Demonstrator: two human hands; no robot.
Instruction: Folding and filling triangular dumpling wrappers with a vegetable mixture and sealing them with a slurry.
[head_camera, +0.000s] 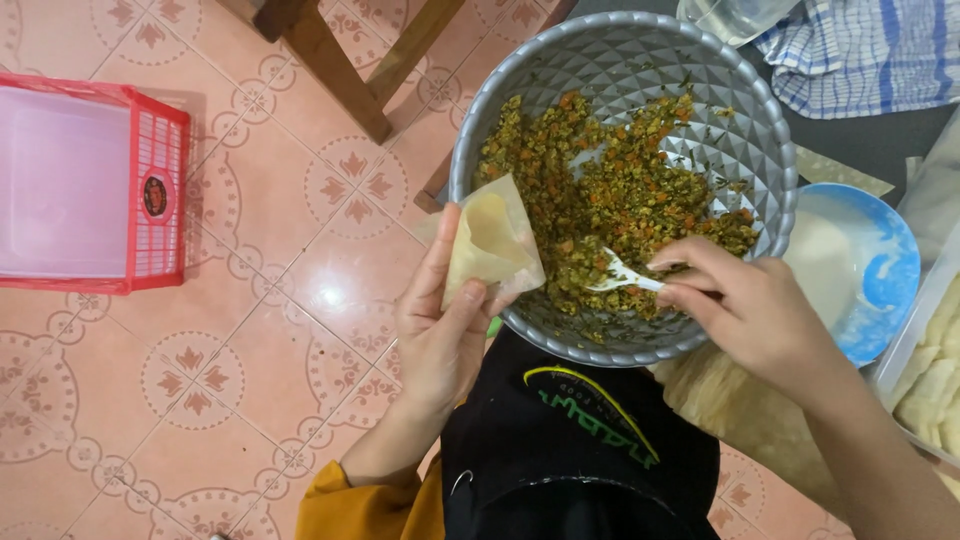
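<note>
A folded wrapper (492, 240) is held in the left hand (440, 330) at centre; right of it, a white spoon (622, 276) — apparently plastic — is pinched by the right hand (745, 305) in the filling (610, 190).

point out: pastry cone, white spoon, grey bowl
pastry cone (490, 240), head view, middle of the folded wrapper in the left hand
white spoon (617, 278), head view, its head over the filling
grey bowl (640, 50), head view, bare inner wall

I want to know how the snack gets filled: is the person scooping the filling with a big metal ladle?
No, the right hand holds a small white plastic spoon in the bowl's filling.
</note>
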